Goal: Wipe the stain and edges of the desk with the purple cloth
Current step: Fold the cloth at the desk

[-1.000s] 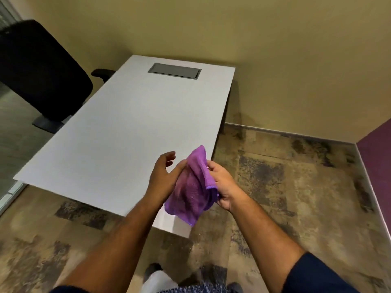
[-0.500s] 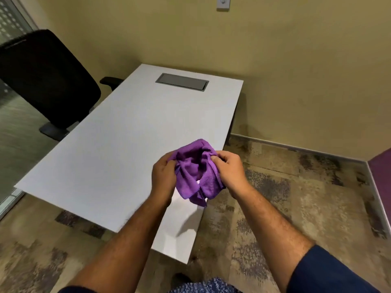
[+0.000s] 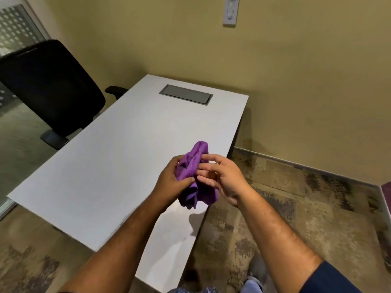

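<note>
The purple cloth (image 3: pixel 193 166) is bunched up and held in the air above the right side of the white desk (image 3: pixel 118 157). My left hand (image 3: pixel 172 182) grips its lower part, thumb pressed across the fabric. My right hand (image 3: pixel 222 176) rests against the cloth's right side with its fingers spread and loosely touching it. One end of the cloth sticks up above both hands, and another hangs down below them. No stain shows on the desk top from here.
A grey cable hatch (image 3: pixel 186 94) is set into the desk's far end near the wall. A black office chair (image 3: pixel 50 85) stands at the desk's left side. A wall switch (image 3: pixel 230 11) is above. Patterned carpet (image 3: pixel 306 208) lies to the right.
The view has tilted up and come closer to the desk. The cloth has been gathered tighter into my left hand, and my right hand's fingers have loosened and spread.
</note>
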Motion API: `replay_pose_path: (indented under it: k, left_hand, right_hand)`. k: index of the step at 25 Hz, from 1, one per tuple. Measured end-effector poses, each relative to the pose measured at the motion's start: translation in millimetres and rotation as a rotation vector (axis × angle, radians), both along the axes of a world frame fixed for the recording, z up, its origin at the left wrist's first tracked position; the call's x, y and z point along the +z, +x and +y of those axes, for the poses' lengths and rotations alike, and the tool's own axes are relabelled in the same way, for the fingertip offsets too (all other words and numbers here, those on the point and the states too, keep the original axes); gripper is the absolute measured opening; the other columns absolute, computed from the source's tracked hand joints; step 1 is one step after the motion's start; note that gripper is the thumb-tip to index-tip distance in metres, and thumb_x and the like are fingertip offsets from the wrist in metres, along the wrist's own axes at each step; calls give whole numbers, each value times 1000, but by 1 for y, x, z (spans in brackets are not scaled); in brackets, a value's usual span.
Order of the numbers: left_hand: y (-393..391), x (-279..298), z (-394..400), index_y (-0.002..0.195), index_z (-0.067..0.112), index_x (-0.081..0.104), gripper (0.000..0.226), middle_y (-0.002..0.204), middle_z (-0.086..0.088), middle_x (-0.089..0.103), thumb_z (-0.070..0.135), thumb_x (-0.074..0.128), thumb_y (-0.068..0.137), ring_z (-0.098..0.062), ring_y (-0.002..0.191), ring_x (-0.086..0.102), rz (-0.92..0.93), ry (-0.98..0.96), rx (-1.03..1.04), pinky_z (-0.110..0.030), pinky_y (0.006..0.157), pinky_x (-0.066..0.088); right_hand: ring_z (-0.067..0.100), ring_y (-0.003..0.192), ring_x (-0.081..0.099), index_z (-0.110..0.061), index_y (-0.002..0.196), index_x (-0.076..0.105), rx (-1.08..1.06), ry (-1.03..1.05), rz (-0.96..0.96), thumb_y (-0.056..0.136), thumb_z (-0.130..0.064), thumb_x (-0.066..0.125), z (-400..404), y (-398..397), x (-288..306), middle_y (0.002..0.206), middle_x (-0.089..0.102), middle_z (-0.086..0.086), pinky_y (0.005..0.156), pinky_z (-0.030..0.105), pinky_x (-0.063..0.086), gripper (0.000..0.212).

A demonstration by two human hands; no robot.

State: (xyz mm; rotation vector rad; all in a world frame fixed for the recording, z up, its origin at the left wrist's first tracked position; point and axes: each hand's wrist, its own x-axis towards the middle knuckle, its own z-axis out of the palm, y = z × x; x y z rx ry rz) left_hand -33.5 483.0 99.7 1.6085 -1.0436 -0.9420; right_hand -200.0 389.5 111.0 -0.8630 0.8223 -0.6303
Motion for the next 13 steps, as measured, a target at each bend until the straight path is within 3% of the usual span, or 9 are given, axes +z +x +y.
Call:
replay_pose_path:
  k: [2,4,6,8,10,13]
  left_hand:
    - [-2,8,-23,125,17,68,48,114,-3,78,12,67,77,-22,102,74,78,-6,42,-35,90,60]
    - [-9,18,-48,125,7,70,47,110,-10,77,6,60,79,-24,98,72,257,-30,45,-33,88,59]
    - [-22,36,-70,126,3,71,47,113,-16,76,3,55,82,-25,100,72,373,-9,45,-32,89,59]
    - [-31,49,-91,119,7,76,37,113,-16,75,5,53,90,-28,99,71,431,31,53,-35,91,58]
    - [-33,50,-114,121,10,76,32,119,-17,73,21,52,103,-30,104,71,579,91,140,-41,100,54]
    - [-44,22,-128,141,9,63,70,135,-18,71,64,56,99,-35,116,71,866,151,333,-50,107,54]
  right_hand:
    - [22,90,73,-12,114,71,-68,-246,202,86,6,64,-38,-19,-15,108,77,12,75,33,62,34]
    - [17,98,67,-25,121,68,35,-451,358,76,-14,78,-76,-37,-25,118,72,2,86,34,59,47]
    - [17,113,70,-28,126,69,323,-427,282,76,-27,86,-109,-54,-30,125,74,-3,99,35,58,53]
    - [9,100,74,-19,121,75,505,-376,183,89,-21,81,-138,-70,-31,112,80,-7,87,24,59,33]
    - [2,82,67,-12,112,78,484,-338,134,97,-18,73,-166,-81,-26,94,76,-10,71,19,51,17]
    - [12,81,67,-13,99,79,303,-328,125,98,-23,73,-199,-90,-18,89,76,-3,73,31,51,11]
